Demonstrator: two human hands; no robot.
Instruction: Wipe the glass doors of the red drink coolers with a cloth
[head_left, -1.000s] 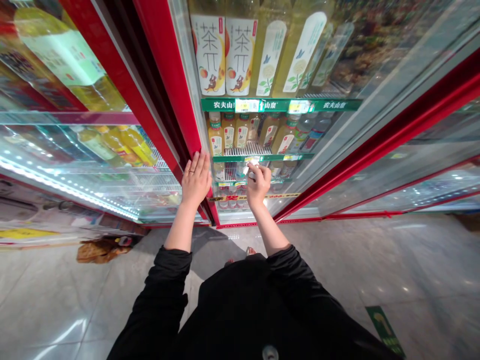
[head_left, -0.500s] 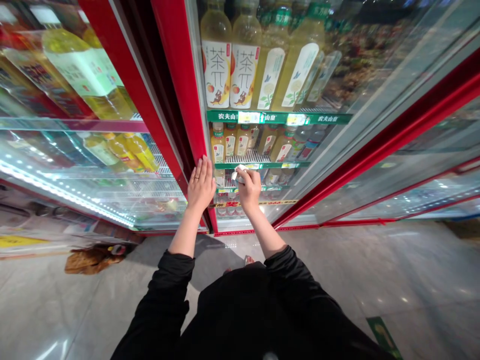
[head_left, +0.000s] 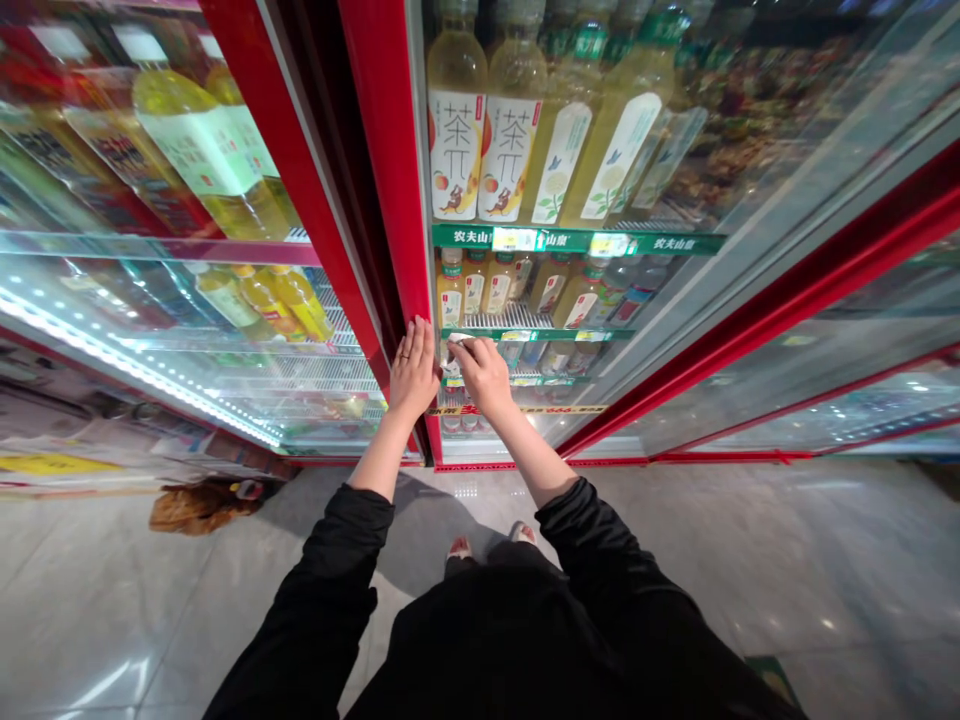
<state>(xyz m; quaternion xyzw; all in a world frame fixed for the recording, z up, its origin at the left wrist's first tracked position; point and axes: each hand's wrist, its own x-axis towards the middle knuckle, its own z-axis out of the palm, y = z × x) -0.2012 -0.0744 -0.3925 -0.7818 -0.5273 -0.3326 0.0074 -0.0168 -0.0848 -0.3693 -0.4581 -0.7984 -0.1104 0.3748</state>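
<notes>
brown bundle [head_left: 187, 508] on grey tiles [head_left: 90, 590] — yellow sign [head_left: 56, 464] nearby, white-capped bottles [head_left: 199, 150] upper left

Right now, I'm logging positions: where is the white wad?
In the head view, near centre: the white wad is in the right hand, before the glass door, just right of the left hand.

Left hand [head_left: 414, 378] on the frame [head_left: 391, 160]; just right of it, before the glass [head_left: 780, 130], the right hand [head_left: 487, 375] — a wad [head_left: 454, 341] in its fingers [head_left: 468, 352]. Behind the glass, bottles [head_left: 511, 160] on shelves [head_left: 574, 241] — 2 feet [head_left: 523, 534] on the floor [head_left: 300, 590].
</notes>
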